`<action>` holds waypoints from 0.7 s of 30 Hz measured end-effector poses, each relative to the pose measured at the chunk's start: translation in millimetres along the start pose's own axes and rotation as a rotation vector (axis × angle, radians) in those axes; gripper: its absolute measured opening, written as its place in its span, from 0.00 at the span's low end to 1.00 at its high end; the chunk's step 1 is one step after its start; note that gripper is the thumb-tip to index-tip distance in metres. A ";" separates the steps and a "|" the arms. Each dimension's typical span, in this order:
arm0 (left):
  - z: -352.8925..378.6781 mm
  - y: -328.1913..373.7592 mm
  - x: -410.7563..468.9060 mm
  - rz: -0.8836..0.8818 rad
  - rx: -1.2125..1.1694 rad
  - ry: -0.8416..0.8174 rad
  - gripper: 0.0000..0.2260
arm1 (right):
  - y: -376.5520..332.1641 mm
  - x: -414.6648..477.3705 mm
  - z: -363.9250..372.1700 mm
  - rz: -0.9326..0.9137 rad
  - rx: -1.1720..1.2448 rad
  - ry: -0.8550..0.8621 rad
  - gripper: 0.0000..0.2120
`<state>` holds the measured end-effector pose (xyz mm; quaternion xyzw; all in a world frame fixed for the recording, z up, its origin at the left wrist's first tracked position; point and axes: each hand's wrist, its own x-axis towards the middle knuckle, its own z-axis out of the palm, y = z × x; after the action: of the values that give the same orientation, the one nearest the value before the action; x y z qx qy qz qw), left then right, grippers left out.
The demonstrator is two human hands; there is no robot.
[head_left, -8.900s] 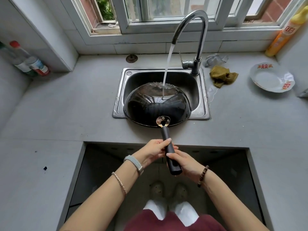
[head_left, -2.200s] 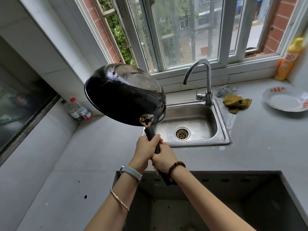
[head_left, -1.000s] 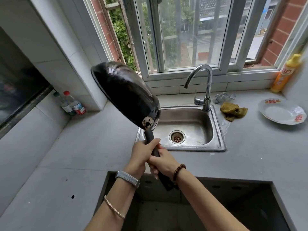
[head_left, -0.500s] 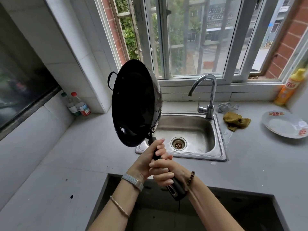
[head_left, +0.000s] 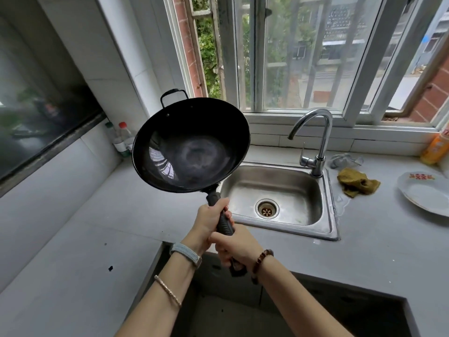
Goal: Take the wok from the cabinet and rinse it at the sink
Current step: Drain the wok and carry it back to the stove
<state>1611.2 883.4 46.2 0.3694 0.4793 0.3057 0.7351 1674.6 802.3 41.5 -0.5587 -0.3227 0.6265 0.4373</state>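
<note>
A black wok (head_left: 192, 144) is held up in the air left of the steel sink (head_left: 325, 205), tilted so its wet inside faces me. Its small loop handle points up at the far rim. My left hand (head_left: 209, 222) grips the long black handle just below the bowl. My right hand (head_left: 233, 244) grips the same handle lower down, touching the left hand. The handle's end is hidden behind my right wrist. The curved tap (head_left: 315, 142) stands behind the sink with no water running. The sink basin holds nothing but its drain (head_left: 266, 209).
An olive rag (head_left: 357, 182) and a white plate (head_left: 425, 190) lie right of the sink, with an orange bottle (head_left: 435, 148) at the window sill. Two bottles (head_left: 121, 139) stand in the left corner. A dark opening (head_left: 279, 310) in the grey counter lies under my arms.
The wok has turned from bottom-up, through edge-on, to inside facing me, and now sits slightly higher and more to the right. Earlier the tap was running on it; now the water is off.
</note>
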 end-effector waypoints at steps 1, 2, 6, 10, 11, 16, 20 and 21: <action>-2.4 0.1 -2.2 -0.001 0.003 0.000 0.14 | 1.6 0.6 5.7 -0.004 0.008 0.020 0.07; -4.4 -0.9 -4.3 -0.001 0.006 0.000 0.14 | 4.3 1.4 9.0 -0.007 0.005 0.030 0.06; -5.8 -10.7 -10.0 0.004 0.012 0.046 0.14 | 11.6 -5.0 8.3 -0.011 -0.016 0.014 0.07; -10.5 -17.6 -18.4 0.015 0.021 0.084 0.13 | 21.6 -10.2 11.0 -0.029 0.001 -0.024 0.10; -13.3 -18.9 -20.2 0.018 0.032 0.090 0.13 | 24.4 -10.8 13.1 -0.033 0.008 -0.030 0.10; -25.9 -23.9 -32.6 0.071 0.114 0.112 0.13 | 38.4 -18.1 25.8 -0.079 0.043 -0.072 0.09; -30.7 -25.6 -46.4 0.119 0.174 0.118 0.12 | 46.1 -25.6 32.5 -0.120 0.046 -0.098 0.08; -31.8 -25.4 -49.3 0.124 0.185 0.112 0.12 | 47.0 -28.1 34.6 -0.127 0.047 -0.096 0.08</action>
<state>1566.6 838.0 40.0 0.4466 0.5222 0.3252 0.6497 1631.6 760.4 17.1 -0.4958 -0.3633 0.6310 0.4733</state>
